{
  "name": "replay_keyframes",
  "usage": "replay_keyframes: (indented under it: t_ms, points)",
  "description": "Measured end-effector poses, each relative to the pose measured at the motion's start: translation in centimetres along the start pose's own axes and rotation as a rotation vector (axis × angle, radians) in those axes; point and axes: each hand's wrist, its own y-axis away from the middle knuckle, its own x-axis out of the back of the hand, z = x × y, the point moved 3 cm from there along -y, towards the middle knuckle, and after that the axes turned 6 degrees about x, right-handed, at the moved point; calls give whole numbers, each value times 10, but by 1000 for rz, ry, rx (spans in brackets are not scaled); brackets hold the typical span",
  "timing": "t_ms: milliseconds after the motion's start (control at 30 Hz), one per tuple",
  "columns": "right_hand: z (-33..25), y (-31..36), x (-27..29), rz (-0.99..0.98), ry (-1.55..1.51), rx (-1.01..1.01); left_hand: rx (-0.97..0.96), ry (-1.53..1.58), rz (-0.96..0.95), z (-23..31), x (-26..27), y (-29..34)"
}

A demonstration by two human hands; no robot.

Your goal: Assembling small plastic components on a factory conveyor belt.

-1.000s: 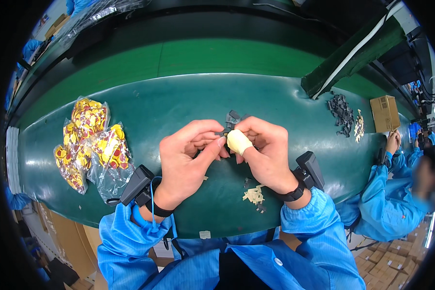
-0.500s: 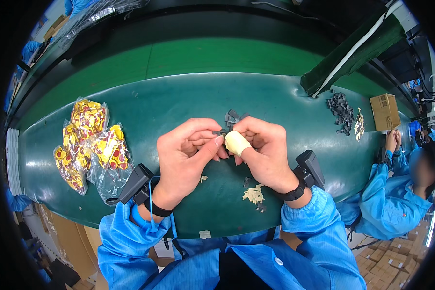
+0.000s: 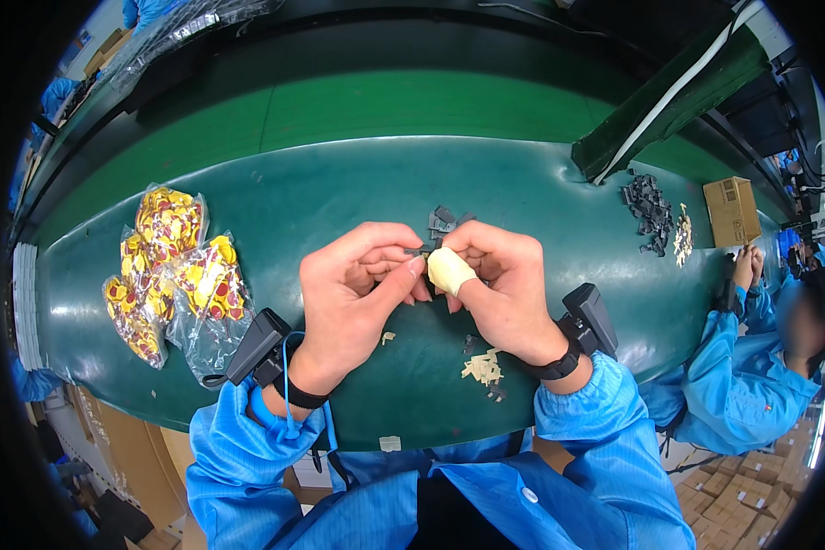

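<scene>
My left hand (image 3: 353,284) is closed in a pinch, thumb against fingertips, on a small dark grey plastic part (image 3: 417,250). Meeting it at the middle of the bench, my right hand (image 3: 500,280) pinches the same part; a pale yellow cover (image 3: 449,271) wraps its thumb and hides much of the part. Just beyond the fingertips lies a small heap of dark grey plastic parts (image 3: 444,220). Nearer to me, below my right hand, sits a little pile of cream-coloured pieces (image 3: 482,368) with a few grey parts beside it. One cream piece (image 3: 389,337) lies apart, by my left wrist.
Clear bags of yellow and red pieces (image 3: 170,220) lie at the left of the green bench (image 3: 321,179). Farther right are a larger dark grey heap (image 3: 648,214), a cream pile (image 3: 683,236) and a cardboard box (image 3: 731,212). A co-worker in blue (image 3: 742,385) sits at the right.
Both hands keep the same pinch at nearly the same place. The whole view has shifted very slightly; nothing else visibly differs.
</scene>
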Motion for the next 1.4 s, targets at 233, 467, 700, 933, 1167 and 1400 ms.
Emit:
replay_keyframes:
  t_ms: [233, 467, 700, 933, 1167, 1400]
  points:
    - [2, 1, -2, 1, -45, 7, 4, 23, -23, 1, 3, -1]
    - [4, 0, -2, -23, 0, 3, 32, 116, -18, 1, 6, -2]
    - [3, -1, 2, 60, 28, 27, 58, 138, -20, 3, 5, -5]
    - [0, -2, 3, 77, -8, 31, 78, 148, -10, 3, 8, -4]
    - [1, 2, 3, 110, 21, 74, -107, -100, 169, -2, 1, -4]
    - [6, 1, -3, -45, 155, 184, -557, -800, 243, 11, -5, 7]
